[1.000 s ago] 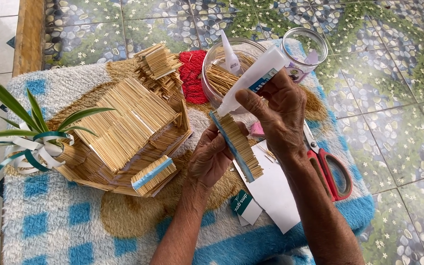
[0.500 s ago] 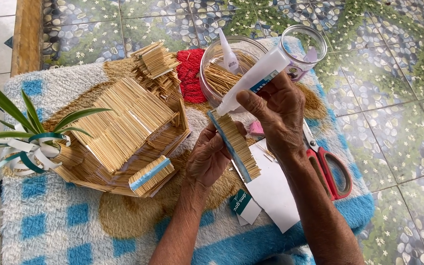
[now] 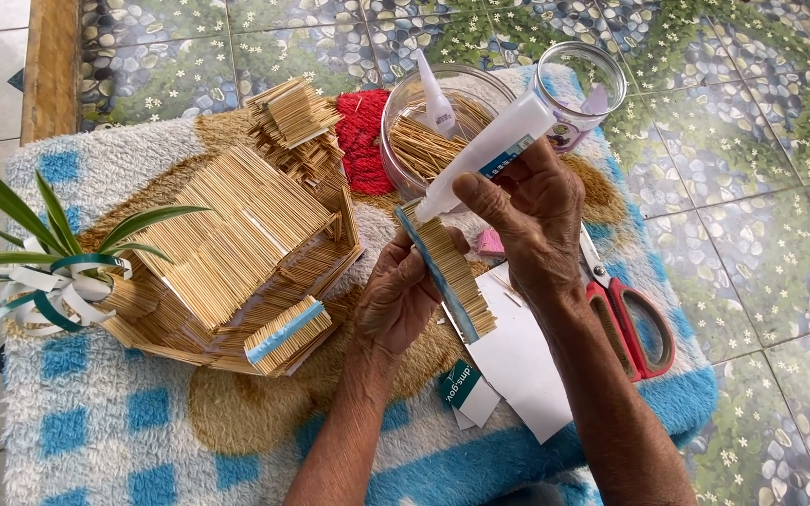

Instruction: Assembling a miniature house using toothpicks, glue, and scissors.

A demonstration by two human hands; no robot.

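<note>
**Glue tube at the top of a toothpick panel**

The right hand [image 3: 534, 217] is wrapped around a white glue tube [image 3: 487, 156], its nozzle angled down onto the upper end of a toothpick panel [image 3: 449, 272] with a blue edge. The left hand [image 3: 400, 298] grips that panel from below, fingers curled around its left side. Just under both hands lie white paper pieces [image 3: 516, 361]. Right of the right wrist rest red-handled scissors [image 3: 630, 323]. Beyond the knuckles stands a clear bowl of toothpicks [image 3: 424, 141], beside a glass jar [image 3: 578, 84]. Left of the left hand sits a toothpick house [image 3: 236, 253] on the blue-checked mat [image 3: 96, 431].
</note>
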